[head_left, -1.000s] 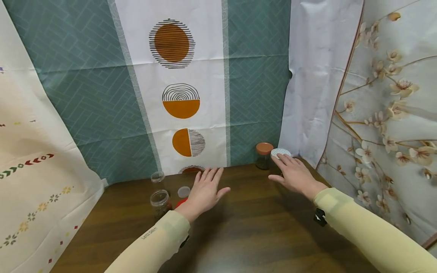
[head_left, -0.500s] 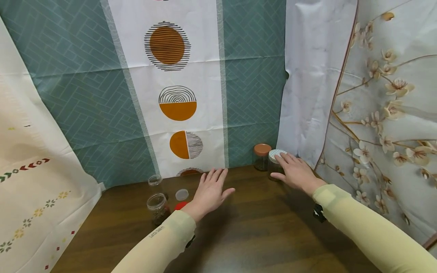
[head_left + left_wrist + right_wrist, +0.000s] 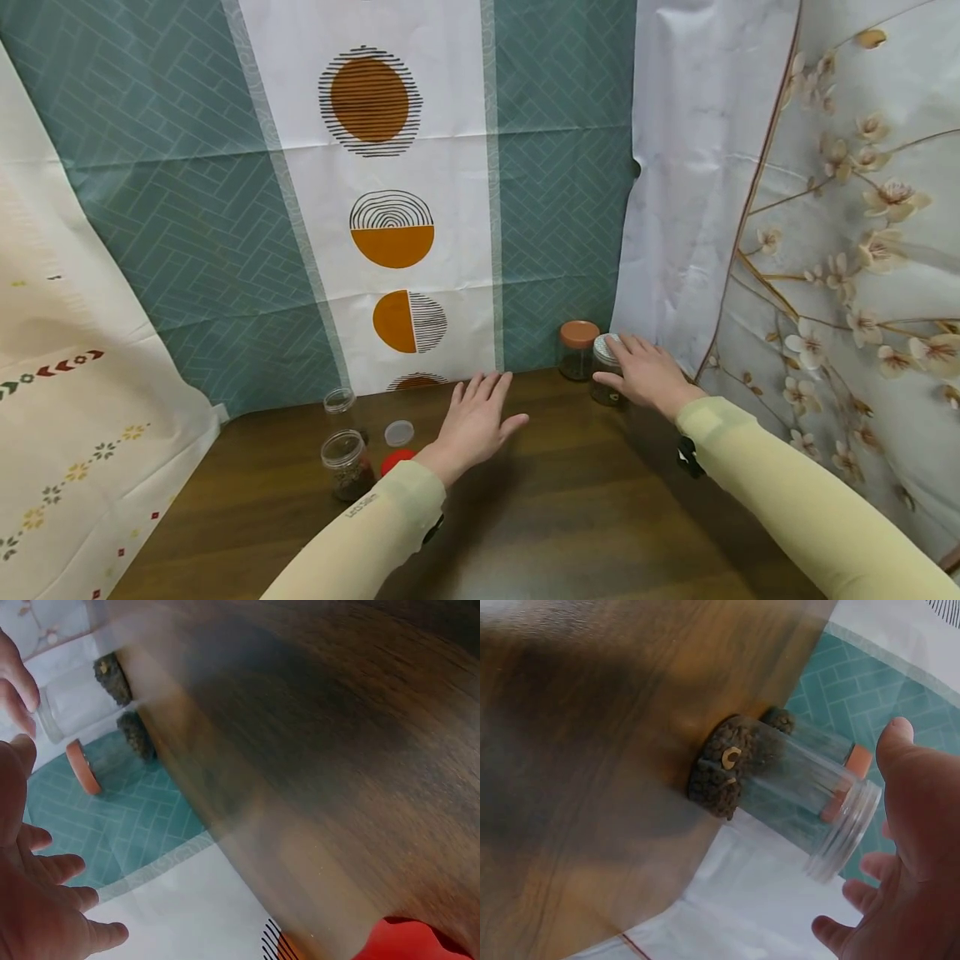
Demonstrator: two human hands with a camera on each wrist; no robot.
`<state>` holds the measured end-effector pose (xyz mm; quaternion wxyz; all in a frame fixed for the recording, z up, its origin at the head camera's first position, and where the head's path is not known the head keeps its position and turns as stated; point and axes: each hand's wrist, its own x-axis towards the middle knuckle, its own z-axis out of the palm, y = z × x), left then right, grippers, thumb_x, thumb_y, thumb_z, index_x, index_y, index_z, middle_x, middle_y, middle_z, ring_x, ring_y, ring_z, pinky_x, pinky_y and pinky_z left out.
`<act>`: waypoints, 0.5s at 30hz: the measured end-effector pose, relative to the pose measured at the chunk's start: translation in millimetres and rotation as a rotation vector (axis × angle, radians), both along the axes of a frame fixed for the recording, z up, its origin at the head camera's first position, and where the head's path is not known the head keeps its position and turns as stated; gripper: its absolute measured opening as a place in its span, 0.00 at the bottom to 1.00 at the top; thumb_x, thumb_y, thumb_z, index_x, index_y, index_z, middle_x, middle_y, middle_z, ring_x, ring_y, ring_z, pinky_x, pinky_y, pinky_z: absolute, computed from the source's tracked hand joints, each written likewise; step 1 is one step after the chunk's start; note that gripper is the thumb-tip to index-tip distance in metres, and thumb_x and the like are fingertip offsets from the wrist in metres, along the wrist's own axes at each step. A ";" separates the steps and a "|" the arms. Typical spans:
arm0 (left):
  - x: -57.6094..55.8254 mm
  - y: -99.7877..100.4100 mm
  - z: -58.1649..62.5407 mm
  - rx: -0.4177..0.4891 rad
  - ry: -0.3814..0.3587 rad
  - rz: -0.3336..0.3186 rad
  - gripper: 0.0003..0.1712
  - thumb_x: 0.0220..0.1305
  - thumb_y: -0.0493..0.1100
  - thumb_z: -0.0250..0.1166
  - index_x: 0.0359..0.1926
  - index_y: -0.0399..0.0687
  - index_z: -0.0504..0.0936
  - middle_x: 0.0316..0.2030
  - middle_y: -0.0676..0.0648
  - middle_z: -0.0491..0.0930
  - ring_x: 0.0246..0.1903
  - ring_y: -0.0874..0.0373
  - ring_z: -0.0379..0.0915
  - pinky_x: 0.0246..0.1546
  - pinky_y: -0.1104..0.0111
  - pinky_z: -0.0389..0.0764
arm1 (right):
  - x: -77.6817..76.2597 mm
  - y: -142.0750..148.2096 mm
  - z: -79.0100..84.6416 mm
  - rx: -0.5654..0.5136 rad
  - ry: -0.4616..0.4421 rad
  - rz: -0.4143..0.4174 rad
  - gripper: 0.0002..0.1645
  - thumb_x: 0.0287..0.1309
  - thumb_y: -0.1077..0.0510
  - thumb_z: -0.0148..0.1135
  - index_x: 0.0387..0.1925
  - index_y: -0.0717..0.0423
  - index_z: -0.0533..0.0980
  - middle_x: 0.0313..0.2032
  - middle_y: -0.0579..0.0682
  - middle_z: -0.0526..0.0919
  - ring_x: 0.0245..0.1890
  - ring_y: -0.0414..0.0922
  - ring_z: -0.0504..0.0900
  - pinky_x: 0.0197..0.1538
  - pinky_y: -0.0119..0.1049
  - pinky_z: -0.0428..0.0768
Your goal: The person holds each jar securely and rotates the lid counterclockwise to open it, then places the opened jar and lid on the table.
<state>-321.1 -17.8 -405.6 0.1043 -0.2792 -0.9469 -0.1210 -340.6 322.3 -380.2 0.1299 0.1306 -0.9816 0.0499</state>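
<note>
My right hand [image 3: 648,379] is beside the top of a clear jar [image 3: 606,385] with a pale patterned top, fingers spread and thumb out. In the right wrist view the jar [image 3: 780,787] shows a ridged clear rim, with dark brown pellets and a yellowish curved piece at its bottom. Right behind it stands a second jar [image 3: 577,364] with an orange-brown lid [image 3: 579,334] and dark contents. Over the table's middle, my left hand [image 3: 472,421] holds nothing, its fingers straight and the thumb spread. Closest to its wrist is a red object [image 3: 397,460], partly hidden by the forearm.
Two clear jars without lids stand on the left: a nearer one [image 3: 348,471] with dark bits inside and a smaller one [image 3: 340,402] behind. A translucent round lid [image 3: 399,432] lies near them. Cloth curtains [image 3: 562,208] border the wooden table [image 3: 570,517] at the back and sides.
My left hand has drifted right, away from the red object. My right hand has come slightly lower and shows more of the pale-topped jar. The head view has shifted a little.
</note>
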 end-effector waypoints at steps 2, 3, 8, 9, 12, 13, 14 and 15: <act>-0.4 1.7 0.2 0.000 -0.009 0.000 0.49 0.81 0.69 0.59 0.88 0.48 0.58 0.84 0.39 0.60 0.84 0.37 0.51 0.80 0.36 0.52 | -2.9 -0.7 1.2 -0.005 -0.008 -0.007 0.51 0.81 0.34 0.59 0.85 0.64 0.59 0.81 0.73 0.58 0.79 0.73 0.60 0.73 0.76 0.62; -1.0 2.4 0.3 0.001 -0.008 -0.001 0.49 0.81 0.69 0.59 0.88 0.48 0.58 0.84 0.39 0.61 0.84 0.37 0.51 0.80 0.36 0.52 | -4.2 -1.3 2.3 -0.005 -0.013 -0.009 0.51 0.81 0.34 0.59 0.85 0.64 0.58 0.81 0.73 0.58 0.79 0.73 0.60 0.73 0.76 0.62; -3.4 4.6 -0.6 0.002 -0.002 0.004 0.48 0.81 0.69 0.59 0.88 0.49 0.59 0.83 0.40 0.62 0.84 0.37 0.51 0.80 0.36 0.52 | -11.3 -3.3 5.7 -0.001 -0.046 -0.021 0.51 0.83 0.34 0.57 0.86 0.65 0.57 0.81 0.73 0.59 0.80 0.73 0.59 0.74 0.76 0.61; -4.5 5.2 -1.0 -0.001 -0.004 0.006 0.48 0.81 0.69 0.59 0.88 0.49 0.58 0.84 0.40 0.61 0.84 0.37 0.51 0.80 0.36 0.52 | -12.9 -3.3 5.9 -0.003 -0.047 -0.023 0.51 0.82 0.34 0.58 0.85 0.65 0.57 0.80 0.73 0.59 0.79 0.73 0.59 0.73 0.76 0.61; -8.1 7.2 -2.9 -0.008 -0.011 0.013 0.49 0.82 0.70 0.57 0.88 0.50 0.57 0.84 0.40 0.60 0.85 0.38 0.49 0.81 0.36 0.51 | -17.8 -2.6 5.7 -0.014 -0.050 -0.032 0.50 0.82 0.36 0.59 0.85 0.66 0.58 0.80 0.73 0.60 0.80 0.72 0.59 0.73 0.77 0.61; -9.2 8.0 -3.3 -0.012 -0.015 0.016 0.49 0.82 0.70 0.57 0.89 0.50 0.57 0.85 0.41 0.59 0.85 0.38 0.48 0.81 0.36 0.51 | -18.9 -2.6 5.8 -0.012 -0.050 -0.033 0.50 0.82 0.36 0.59 0.85 0.66 0.58 0.80 0.73 0.60 0.80 0.72 0.59 0.73 0.77 0.62; -10.5 8.9 -4.1 -0.018 -0.016 0.019 0.49 0.82 0.71 0.56 0.89 0.50 0.56 0.85 0.41 0.59 0.85 0.38 0.48 0.81 0.37 0.50 | -19.8 -2.8 5.7 -0.009 -0.052 -0.033 0.50 0.82 0.36 0.59 0.84 0.66 0.58 0.80 0.73 0.60 0.79 0.72 0.59 0.73 0.77 0.62; -11.2 9.7 -4.3 -0.023 -0.021 0.022 0.49 0.82 0.71 0.55 0.89 0.51 0.56 0.85 0.41 0.58 0.85 0.39 0.47 0.81 0.37 0.50 | -20.7 -3.0 5.5 -0.006 -0.055 -0.032 0.51 0.82 0.36 0.60 0.84 0.66 0.58 0.80 0.73 0.60 0.79 0.72 0.60 0.73 0.77 0.62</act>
